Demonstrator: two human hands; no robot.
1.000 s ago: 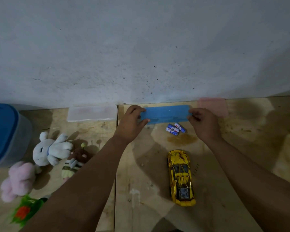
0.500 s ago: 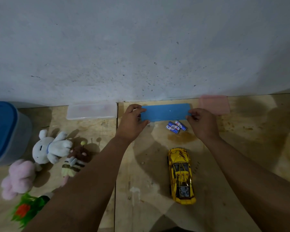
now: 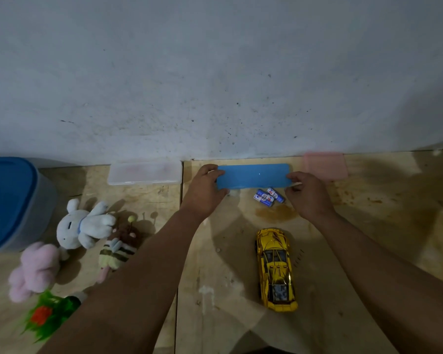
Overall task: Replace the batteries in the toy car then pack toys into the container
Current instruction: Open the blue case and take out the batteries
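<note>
A long blue box lies against the wall at the back of the wooden floor. My left hand grips its left end and my right hand pinches its right end. A few blue-and-white batteries lie just in front of the box, between my hands. The gold toy car rests nearer to me, nose pointing toward the wall. A blue-lidded container stands at the far left.
Plush toys lie at left: a white rabbit, a pink plush, a striped bee and a green-and-red toy. A clear box and a pink box sit by the wall.
The blue box has tipped from a slight tilt to lying level against the wall. Both hands stay at its ends; the view has shifted a little.
</note>
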